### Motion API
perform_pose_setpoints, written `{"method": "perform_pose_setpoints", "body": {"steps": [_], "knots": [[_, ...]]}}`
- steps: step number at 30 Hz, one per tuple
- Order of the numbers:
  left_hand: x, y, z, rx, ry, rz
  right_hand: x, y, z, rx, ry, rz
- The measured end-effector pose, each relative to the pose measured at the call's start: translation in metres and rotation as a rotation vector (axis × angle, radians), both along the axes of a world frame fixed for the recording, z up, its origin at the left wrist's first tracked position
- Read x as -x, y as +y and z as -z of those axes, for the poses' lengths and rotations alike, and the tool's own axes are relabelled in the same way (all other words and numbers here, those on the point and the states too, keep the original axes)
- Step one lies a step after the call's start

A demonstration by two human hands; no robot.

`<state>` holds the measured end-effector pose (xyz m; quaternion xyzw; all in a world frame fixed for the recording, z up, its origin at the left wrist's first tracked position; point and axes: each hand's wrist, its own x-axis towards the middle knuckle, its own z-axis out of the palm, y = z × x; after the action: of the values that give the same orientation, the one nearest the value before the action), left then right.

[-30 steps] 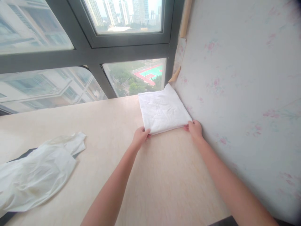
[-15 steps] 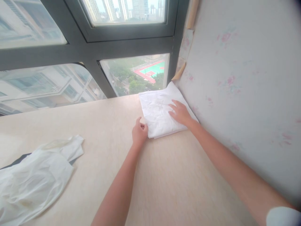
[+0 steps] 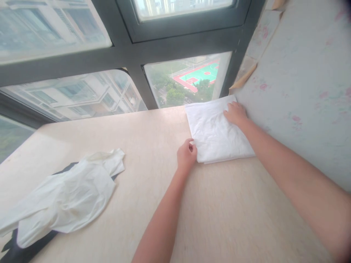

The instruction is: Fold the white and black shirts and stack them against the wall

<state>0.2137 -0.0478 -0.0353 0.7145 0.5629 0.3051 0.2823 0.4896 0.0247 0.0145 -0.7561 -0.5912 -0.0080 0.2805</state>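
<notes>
I had the right hand [image 3: 236, 113] resting on top of the folded white cloth [image 3: 216, 135], at its far right part, beside the wall [image 3: 301, 91]. From those fingers, most of the cloth lay leftward and back toward me. The left hand [image 3: 186, 155] was just at its left edge, close to the near left corner, so from there the cloth spread to the right and away. Neither hand was clearly nearer; the right was over it, the left alongside. I could not pick out a definite long axis, as the fold looked roughly square, its near edge running crosswise. The right fingers were loosely bent and unclosed, palm down, with no grip that I could see. The left fingers were curled in toward the thumb; I couldn't tell whether they pinched the edge. The cloth lay flat, lightly wrinkled, on the pale surface [image 3: 153, 204], in the corner between the window frame [image 3: 175, 47] and the wall. Well apart to the left, a crumpled white garment [image 3: 79, 193] lay partly over a dark cloth [image 3: 35, 246].
</notes>
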Motion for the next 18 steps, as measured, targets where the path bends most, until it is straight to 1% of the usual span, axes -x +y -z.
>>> {"method": "perform_pose_setpoints", "body": {"steps": [2,3,4,6,8,9,11,12,14,16,18], "knots": [[-0.001,-0.002,0.0,-0.005,-0.019,-0.007,0.026,-0.024,0.004,0.021,-0.032,-0.075],[-0.001,-0.003,0.0,-0.008,-0.027,-0.014,0.044,-0.041,0.008,0.029,-0.044,-0.117],[-0.001,-0.004,-0.001,-0.013,-0.035,-0.022,0.064,-0.061,0.013,0.036,-0.059,-0.168],[-0.002,-0.005,-0.002,-0.023,-0.047,-0.039,0.109,-0.109,0.029,0.047,-0.089,-0.285],[0.001,-0.008,-0.004,-0.031,-0.055,-0.046,0.15,-0.159,0.047,0.062,-0.187,-0.486],[0.003,-0.011,-0.004,-0.035,-0.059,-0.046,0.167,-0.182,0.055,0.058,-0.204,-0.553],[0.011,-0.024,-0.006,-0.045,-0.062,-0.042,0.191,-0.215,0.066,0.038,-0.209,-0.607],[0.017,-0.035,-0.006,-0.051,-0.062,-0.037,0.198,-0.224,0.069,0.026,-0.201,-0.609],[0.033,-0.062,-0.006,-0.067,-0.054,-0.02,0.204,-0.232,0.072,0.006,-0.186,-0.595],[0.055,-0.093,-0.005,-0.085,-0.033,-0.011,0.203,-0.23,0.072,-0.004,-0.185,-0.588],[0.085,-0.12,-0.004,-0.101,0.01,-0.04,0.2,-0.226,0.071,-0.006,-0.19,-0.58]]}}
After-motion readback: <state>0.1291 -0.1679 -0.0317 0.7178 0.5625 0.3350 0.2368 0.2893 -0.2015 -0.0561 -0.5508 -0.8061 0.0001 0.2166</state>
